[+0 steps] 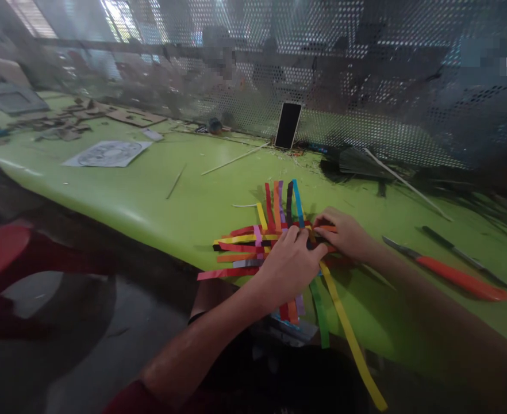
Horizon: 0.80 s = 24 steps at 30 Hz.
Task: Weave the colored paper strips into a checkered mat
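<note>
Colourful flat strips, seemingly paper, cross over and under each other in a woven mat (pixel 253 247) at the table's front edge. Their loose ends fan out on every side. My left hand (pixel 285 261) lies over the middle of the mat, its fingers bent and closed on the strips. At the mat's right side, my right hand (pixel 342 230) has thumb and fingers pinched together at an orange strip (pixel 329 229). A long yellow strip (pixel 350 333) hangs down past the table edge, beside a green strip (pixel 319 316). My left hand hides the centre of the weave.
An orange-handled knife (pixel 456 276) and a dark-bladed tool (pixel 460 253) lie to the right. A phone (pixel 288 125) leans against the perforated metal screen (pixel 245 86). Printed paper (pixel 109 153) and cardboard scraps (pixel 70 118) are left; dark strips (pixel 361 164) lie behind. A red stool (pixel 16 259) stands lower left.
</note>
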{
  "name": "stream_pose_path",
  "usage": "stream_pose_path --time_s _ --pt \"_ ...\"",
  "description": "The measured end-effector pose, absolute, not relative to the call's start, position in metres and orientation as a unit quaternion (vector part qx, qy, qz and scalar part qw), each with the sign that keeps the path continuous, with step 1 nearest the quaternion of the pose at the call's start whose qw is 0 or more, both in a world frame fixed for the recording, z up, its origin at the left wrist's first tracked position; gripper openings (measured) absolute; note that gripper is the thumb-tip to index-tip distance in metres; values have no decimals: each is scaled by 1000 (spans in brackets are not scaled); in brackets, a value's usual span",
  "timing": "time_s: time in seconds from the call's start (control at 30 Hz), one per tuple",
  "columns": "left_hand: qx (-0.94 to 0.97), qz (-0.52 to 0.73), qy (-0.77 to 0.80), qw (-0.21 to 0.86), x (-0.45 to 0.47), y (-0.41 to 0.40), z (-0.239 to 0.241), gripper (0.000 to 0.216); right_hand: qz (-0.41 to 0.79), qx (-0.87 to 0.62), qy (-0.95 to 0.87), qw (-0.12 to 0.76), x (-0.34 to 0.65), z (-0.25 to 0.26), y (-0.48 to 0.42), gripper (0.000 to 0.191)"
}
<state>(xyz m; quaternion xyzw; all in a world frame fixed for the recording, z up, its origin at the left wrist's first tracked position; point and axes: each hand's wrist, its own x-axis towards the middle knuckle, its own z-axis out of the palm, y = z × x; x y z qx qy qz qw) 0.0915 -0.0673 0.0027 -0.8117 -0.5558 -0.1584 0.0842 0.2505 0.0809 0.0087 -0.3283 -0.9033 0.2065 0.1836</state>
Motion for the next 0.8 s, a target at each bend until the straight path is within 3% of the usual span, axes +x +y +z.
stream_pose_path --time_s 0.37,0.7,0.8 --pt "-810 -146 -564 67 93 -64 1 27 245 -350 -887 177 245 5 75 17" --pt "-814 -151 -557 66 92 -66 0 26 261 -357 -871 212 245 5 71 14" --pt "-818 -148 -552 72 92 -66 0 25 270 -360 -863 229 247 11 69 21"
